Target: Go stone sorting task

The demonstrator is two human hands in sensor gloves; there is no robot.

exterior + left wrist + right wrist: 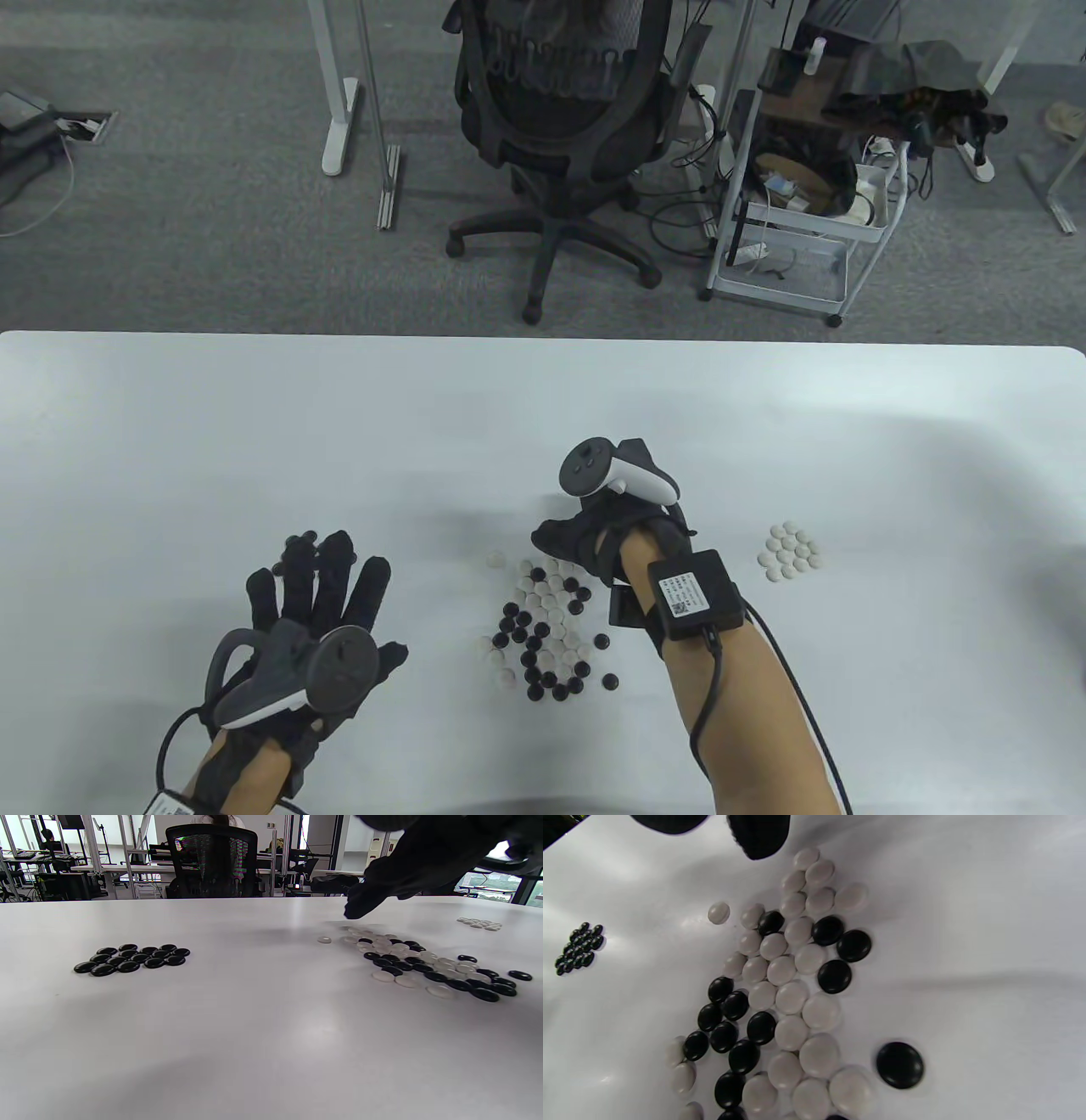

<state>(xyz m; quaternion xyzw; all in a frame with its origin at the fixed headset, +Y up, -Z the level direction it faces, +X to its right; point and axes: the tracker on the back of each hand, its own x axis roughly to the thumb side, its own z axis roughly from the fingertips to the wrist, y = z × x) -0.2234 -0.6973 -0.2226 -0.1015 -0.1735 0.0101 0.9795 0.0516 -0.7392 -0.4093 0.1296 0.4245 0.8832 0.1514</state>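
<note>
A mixed heap of black and white Go stones lies in the middle of the white table, and fills the right wrist view. My right hand hovers over its far edge. Two of its fingertips stay apart with nothing between them. Sorted white stones sit in a cluster to the right. Sorted black stones form a cluster on the left. My left hand is spread flat above them and covers most of them in the table view. It holds nothing.
One white stone lies alone at the heap's far left, and two black stones lie loose on its right. Beyond the far table edge stand an office chair and a wire cart.
</note>
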